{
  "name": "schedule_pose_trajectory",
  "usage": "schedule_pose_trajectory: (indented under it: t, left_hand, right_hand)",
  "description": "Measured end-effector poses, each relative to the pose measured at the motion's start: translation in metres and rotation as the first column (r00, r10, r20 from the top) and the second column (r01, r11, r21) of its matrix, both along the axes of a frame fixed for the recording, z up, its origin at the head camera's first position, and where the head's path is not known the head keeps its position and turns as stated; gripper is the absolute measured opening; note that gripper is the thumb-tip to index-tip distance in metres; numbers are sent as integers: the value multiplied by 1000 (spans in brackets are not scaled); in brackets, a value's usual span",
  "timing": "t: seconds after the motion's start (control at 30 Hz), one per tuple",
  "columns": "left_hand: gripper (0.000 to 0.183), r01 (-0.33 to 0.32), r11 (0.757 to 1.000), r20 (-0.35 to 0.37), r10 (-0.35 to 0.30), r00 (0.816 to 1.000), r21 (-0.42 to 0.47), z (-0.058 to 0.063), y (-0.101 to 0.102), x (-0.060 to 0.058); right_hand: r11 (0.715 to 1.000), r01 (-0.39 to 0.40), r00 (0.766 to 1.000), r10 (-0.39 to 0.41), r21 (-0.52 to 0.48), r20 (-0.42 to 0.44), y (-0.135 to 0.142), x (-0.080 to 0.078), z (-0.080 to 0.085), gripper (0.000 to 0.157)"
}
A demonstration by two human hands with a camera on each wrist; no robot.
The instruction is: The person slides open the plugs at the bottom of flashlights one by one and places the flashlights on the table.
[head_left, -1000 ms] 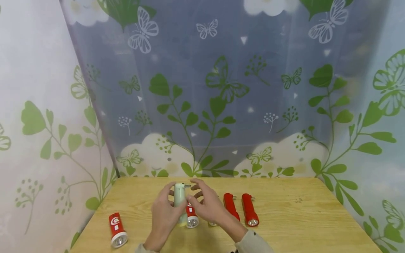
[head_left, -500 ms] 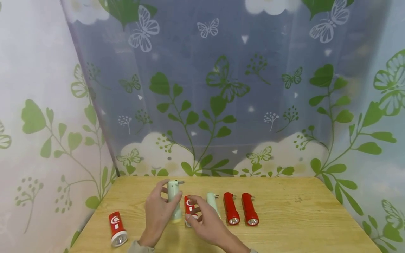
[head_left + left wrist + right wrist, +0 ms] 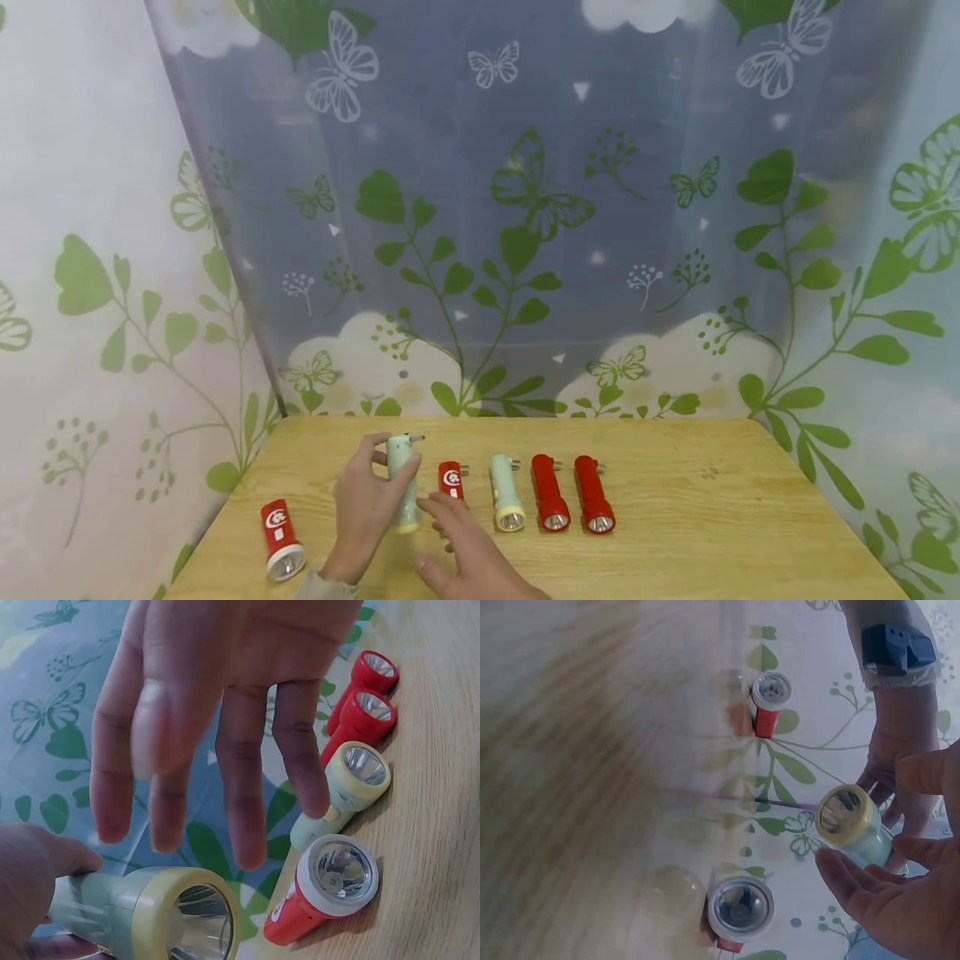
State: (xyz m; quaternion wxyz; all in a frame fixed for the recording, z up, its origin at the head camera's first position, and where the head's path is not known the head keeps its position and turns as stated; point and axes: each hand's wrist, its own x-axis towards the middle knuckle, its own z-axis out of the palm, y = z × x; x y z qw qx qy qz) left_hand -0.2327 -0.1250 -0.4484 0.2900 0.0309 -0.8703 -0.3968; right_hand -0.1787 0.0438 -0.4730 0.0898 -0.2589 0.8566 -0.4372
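Observation:
My left hand point(image 3: 363, 504) grips a mint-green flashlight point(image 3: 401, 483) with a pale yellow head, tilted above the table. Metal plug prongs stick out sideways at its top end, and the lens end points down toward me. Close to that head is my right hand point(image 3: 472, 546), fingers extended and spread, holding nothing. In the left wrist view the right hand point(image 3: 225, 690) hangs over the flashlight point(image 3: 150, 907) with a visible gap. A red flashlight with a white rim point(image 3: 452, 477) lies just beyond the right hand, which hides its lens end in the head view.
To the right lie another mint flashlight point(image 3: 505, 493) and two red flashlights, one point(image 3: 550, 493) beside the other point(image 3: 595, 496), in a row. A red flashlight with a white rim point(image 3: 281, 537) lies at the left. Patterned curtains point(image 3: 525, 250) enclose the wooden table point(image 3: 712, 517).
My left hand has moved left with the mint flashlight. The right hand has come off it and drawn down toward me, uncovering the other mint flashlight in the row.

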Motion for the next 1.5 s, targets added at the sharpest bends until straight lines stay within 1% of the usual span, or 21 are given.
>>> schedule_pose_trajectory:
  t: [0.13,0.23,0.33,0.47,0.63,0.7,0.83,0.97,1.1,1.2,1.3,1.37,1.5]
  left_hand:
    - [41,-2,1000,5,2,1000,2,-3,-3,-2]
    - [41,-3,1000,15,3,1000,10,-4,-4,-3]
    - [42,-6,1000,37,6,999,15,-7,-7,-5]
    - [43,-8,1000,71,7,997,17,-13,-11,-6]
    - [43,-10,1000,109,8,994,20,-19,-14,-8]
    - [43,-11,1000,110,9,994,18,-21,-15,-9]
    - [43,-14,1000,107,13,994,12,-23,-17,-11]
    - [45,-12,1000,132,11,991,7,-24,-19,-14]
    - [48,-25,1000,161,23,987,6,-25,-19,-18]
    - [49,-31,1000,172,31,985,0,-27,-19,-22]
    - [49,-36,999,181,35,983,-1,-30,-18,-25]
    - [49,-37,999,199,38,979,-4,-32,-18,-27]
    - [50,-45,999,239,47,970,-13,-35,-19,-29]
  right_hand:
    - [999,-19,999,21,51,-36,-6,3,-4,58]
    - [997,-43,998,46,64,-51,-8,5,-7,60]
    - [996,-56,998,58,67,-29,-11,6,-9,59]
    - [995,-59,998,56,84,38,-14,7,-11,59]
    - [990,-68,998,66,121,21,-17,9,-15,61]
    - [988,-72,997,69,133,22,-18,9,-17,61]
    - [986,-84,996,78,147,50,-19,9,-18,61]
    - [985,-96,994,88,141,62,-20,6,-20,64]
    - [987,-112,993,116,119,-28,-24,-1,-26,73]
    - [985,-133,984,145,112,-101,-27,-6,-31,79]
    - [981,-152,981,165,121,-102,-29,-10,-34,78]
    - [979,-157,980,170,127,-101,-31,-11,-35,77]
    - [976,-171,980,183,134,-82,-34,-14,-36,83]
